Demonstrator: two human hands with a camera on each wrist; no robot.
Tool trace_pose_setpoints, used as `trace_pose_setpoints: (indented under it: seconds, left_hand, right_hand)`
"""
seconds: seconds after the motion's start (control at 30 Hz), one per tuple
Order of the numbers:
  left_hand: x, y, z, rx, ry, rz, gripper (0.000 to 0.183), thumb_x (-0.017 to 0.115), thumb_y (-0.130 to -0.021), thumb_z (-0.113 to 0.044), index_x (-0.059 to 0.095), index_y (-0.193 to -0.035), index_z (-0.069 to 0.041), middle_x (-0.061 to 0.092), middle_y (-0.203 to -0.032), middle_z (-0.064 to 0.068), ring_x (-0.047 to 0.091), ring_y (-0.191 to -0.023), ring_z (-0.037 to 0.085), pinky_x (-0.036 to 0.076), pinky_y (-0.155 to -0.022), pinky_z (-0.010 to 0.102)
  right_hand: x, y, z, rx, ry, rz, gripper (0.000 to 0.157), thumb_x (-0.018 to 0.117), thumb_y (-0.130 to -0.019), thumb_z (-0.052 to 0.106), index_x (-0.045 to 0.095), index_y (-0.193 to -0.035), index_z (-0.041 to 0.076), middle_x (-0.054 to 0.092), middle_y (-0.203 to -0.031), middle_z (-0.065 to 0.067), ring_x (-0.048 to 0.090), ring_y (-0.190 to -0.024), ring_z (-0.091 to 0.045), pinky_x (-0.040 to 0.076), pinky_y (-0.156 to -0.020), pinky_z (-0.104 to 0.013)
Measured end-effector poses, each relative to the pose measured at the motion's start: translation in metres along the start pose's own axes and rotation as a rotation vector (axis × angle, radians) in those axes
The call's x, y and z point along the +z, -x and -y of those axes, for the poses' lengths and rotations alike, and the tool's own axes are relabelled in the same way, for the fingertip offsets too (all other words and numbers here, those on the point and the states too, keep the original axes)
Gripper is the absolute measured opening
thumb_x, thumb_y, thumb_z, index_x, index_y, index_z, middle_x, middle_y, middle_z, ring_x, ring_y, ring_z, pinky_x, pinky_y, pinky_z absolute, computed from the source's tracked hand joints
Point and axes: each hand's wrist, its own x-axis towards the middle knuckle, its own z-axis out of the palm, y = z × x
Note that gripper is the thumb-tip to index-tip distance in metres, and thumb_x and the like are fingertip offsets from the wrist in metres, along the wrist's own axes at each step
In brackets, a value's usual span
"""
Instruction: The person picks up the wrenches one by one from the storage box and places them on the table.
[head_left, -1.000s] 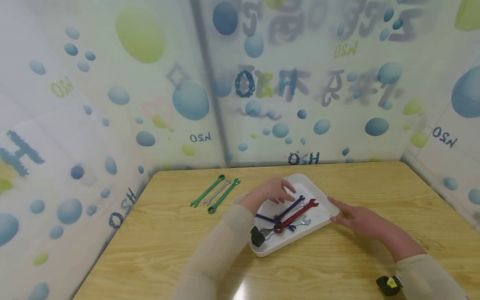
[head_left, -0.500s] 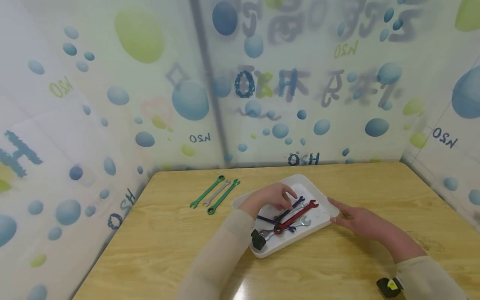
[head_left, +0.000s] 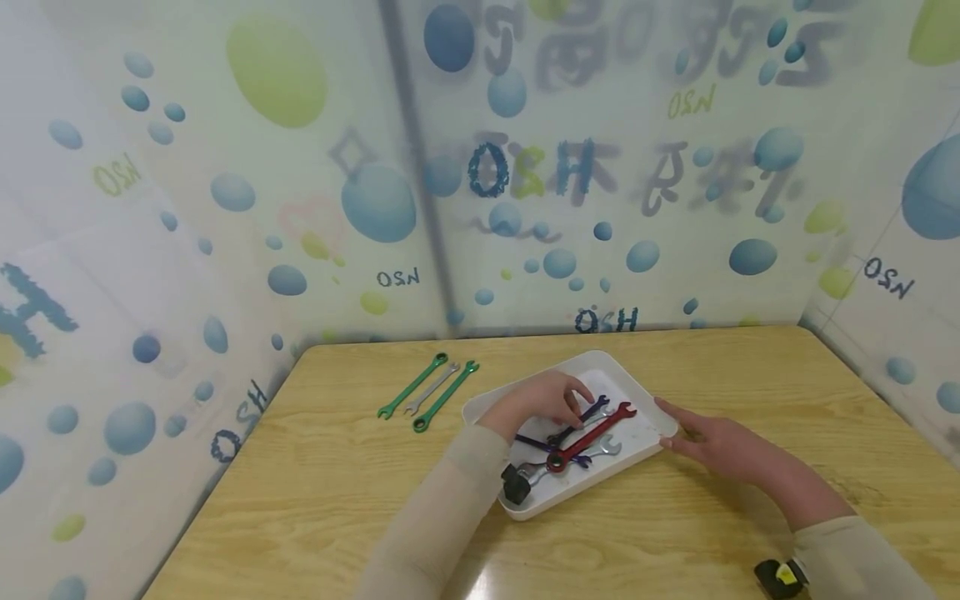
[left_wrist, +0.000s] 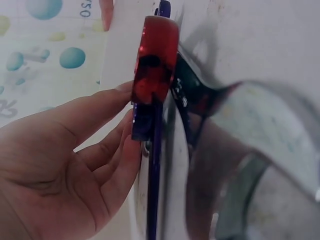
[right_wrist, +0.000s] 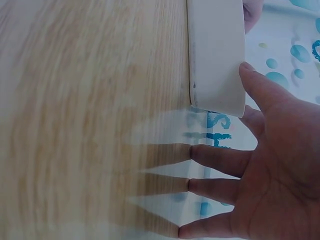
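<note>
My left hand (head_left: 546, 398) reaches into the white tray (head_left: 637, 454), thumb and index finger pinching a purple wrench (head_left: 592, 412) near its middle. In the left wrist view its fingertips lie right at the purple wrench (left_wrist: 142, 122), partly hidden behind a red wrench head (left_wrist: 157, 60). The whole red wrench (head_left: 600, 433) lies across the pile, over another purple wrench (head_left: 532, 439) and silver wrenches (head_left: 609, 447). My right hand (head_left: 720, 446) touches the tray's right corner, thumb at the rim; in the right wrist view the straight fingers (right_wrist: 217, 157) are spread beside the tray's white wall (right_wrist: 217, 60).
Left of the tray, two green wrenches (head_left: 412, 386) and a silver wrench (head_left: 432, 388) lie side by side on the wooden table (head_left: 337, 483). A small black box (head_left: 516, 485) shows beside the left sleeve, another black box (head_left: 780, 577) at the right sleeve. Printed walls stand behind.
My left hand has lowered toward the tray's floor, and its index finger and thumb have closed in on the purple wrench. The right hand stays at the tray's corner.
</note>
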Motion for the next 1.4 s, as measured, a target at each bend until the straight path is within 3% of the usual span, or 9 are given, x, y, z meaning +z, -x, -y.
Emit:
trace_pose_setpoints:
  seconds: [0.27, 1.1, 1.4]
  left_hand:
    - [0.0012, -0.0009, -0.0004, 0.003, -0.050, -0.013, 0.034, 0.079, -0.083, -0.016, 0.069, -0.115, -0.022, 0.065, -0.084, -0.006, 0.059, -0.070, 0.012, 0.048, -0.066, 0.024]
    - [0.0030, -0.0002, 0.0002, -0.036, -0.044, -0.026, 0.030, 0.077, -0.085, -0.013, 0.071, -0.113, -0.020, 0.063, -0.087, -0.004, 0.060, -0.072, 0.013, 0.050, -0.066, 0.024]
    - [0.0034, -0.0028, 0.0035, -0.001, -0.063, -0.017, 0.027, 0.074, -0.087, -0.013, 0.072, -0.113, -0.017, 0.063, -0.086, -0.005, 0.058, -0.072, 0.011, 0.048, -0.067, 0.024]
  right_hand:
    - [0.0001, -0.0008, 0.0002, 0.016, 0.003, 0.000, 0.078, 0.050, -0.094, 0.060, 0.029, -0.154, 0.014, 0.039, -0.142, -0.034, 0.040, -0.125, -0.056, 0.034, -0.096, -0.068]
    - [0.0039, -0.0026, 0.0014, 0.017, 0.013, -0.017, 0.078, 0.049, -0.095, 0.059, 0.029, -0.154, 0.013, 0.039, -0.143, -0.033, 0.038, -0.126, -0.056, 0.033, -0.096, -0.068]
    - [0.0031, -0.0014, 0.0009, 0.000, 0.012, -0.022, 0.075, 0.050, -0.096, 0.055, 0.030, -0.153, 0.012, 0.040, -0.142, -0.034, 0.040, -0.125, -0.055, 0.034, -0.096, -0.067]
